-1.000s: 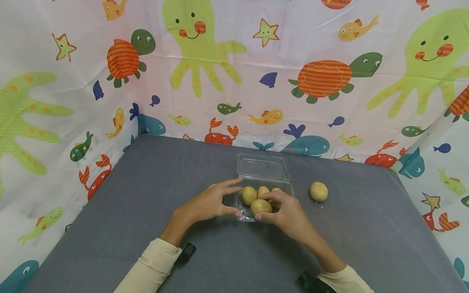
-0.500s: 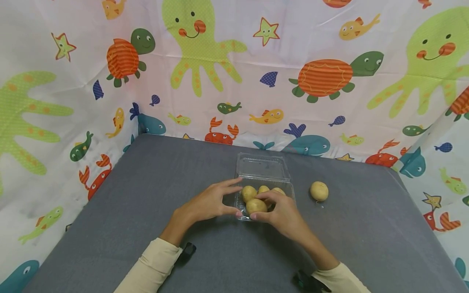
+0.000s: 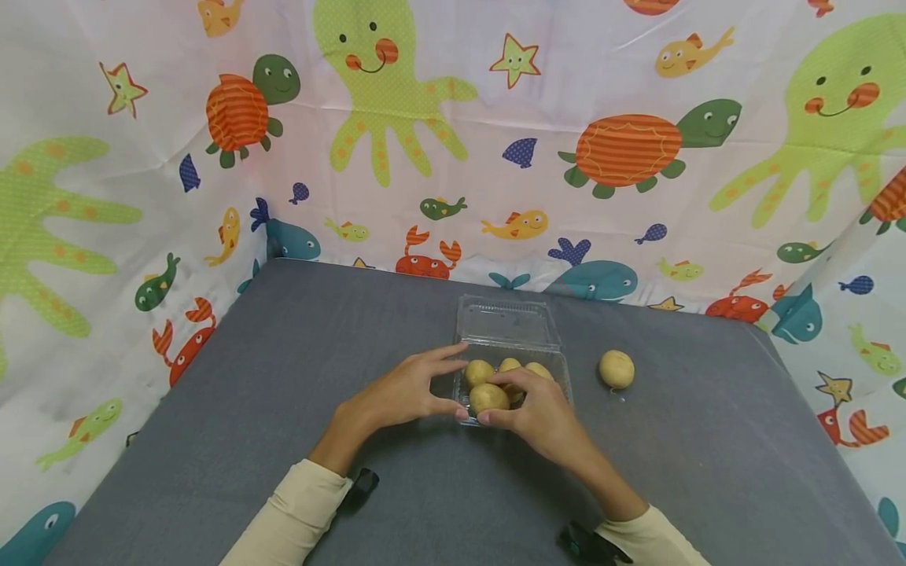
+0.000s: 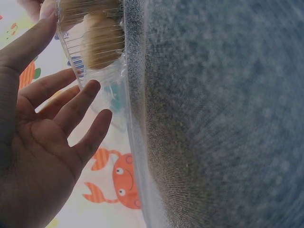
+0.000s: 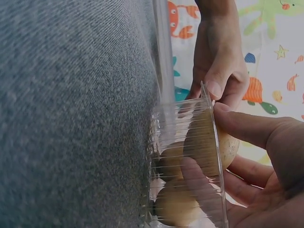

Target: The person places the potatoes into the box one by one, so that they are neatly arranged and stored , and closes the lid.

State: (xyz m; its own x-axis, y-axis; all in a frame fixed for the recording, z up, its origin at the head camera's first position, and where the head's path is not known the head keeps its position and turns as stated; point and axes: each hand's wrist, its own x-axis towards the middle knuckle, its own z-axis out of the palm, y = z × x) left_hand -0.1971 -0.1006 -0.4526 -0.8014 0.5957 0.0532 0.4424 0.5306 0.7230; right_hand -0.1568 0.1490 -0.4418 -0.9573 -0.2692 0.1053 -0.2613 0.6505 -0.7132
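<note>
Several round yellow potatoes sit in a clear plastic clamshell container (image 3: 465,413), whose lid (image 3: 506,324) lies folded back behind it. My right hand (image 3: 545,405) reaches over the container's front right and grips the front potato (image 3: 490,398) between thumb and fingers. Behind that one, another potato (image 3: 479,373) lies at the left wall. My left hand (image 3: 410,391) is at the container's left side, its thumb by the front corner and its fingers spread along the wall. The left wrist view shows those fingers (image 4: 90,90) fairly straight. Part of the potatoes is hidden behind my right hand.
A single potato (image 3: 616,369) lies on the grey table (image 3: 340,330) to the right of the container. Behind the table and along its sides hangs a white curtain (image 3: 453,157) printed with sea animals.
My right hand has moved slightly left, bringing the gripped potato toward the container's left side. The potato behind it has shifted a little. My left hand has stayed in place.
</note>
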